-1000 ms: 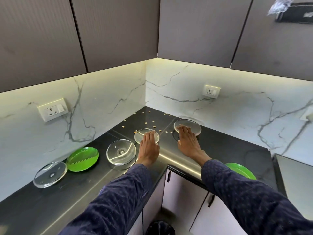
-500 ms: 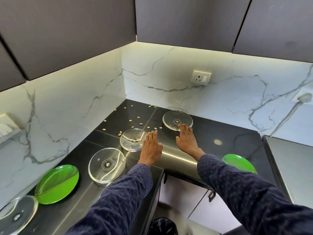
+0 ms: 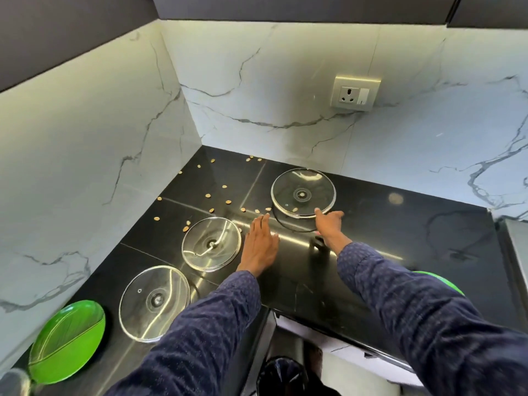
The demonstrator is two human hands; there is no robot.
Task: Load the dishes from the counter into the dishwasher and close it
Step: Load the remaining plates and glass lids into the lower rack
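Observation:
Three clear glass lids lie on the black counter: a far lid, a middle lid and a near lid. A green plate sits at the near left, and a second green plate shows partly behind my right sleeve. My left hand rests flat on the counter between the middle and far lids, fingers straight. My right hand is at the far lid's near rim, thumb on top of the edge, pinching it. No dishwasher is in view.
Several small seeds are scattered over the counter's back corner. Marble walls close the corner, with a socket on the right one. Another glass lid peeks in at the bottom left. A black bin stands on the floor below.
My left hand slid off the middle lid onto bare counter. My right hand shifted right to the far lid's near rim and took hold of it. The view moved closer and lower.

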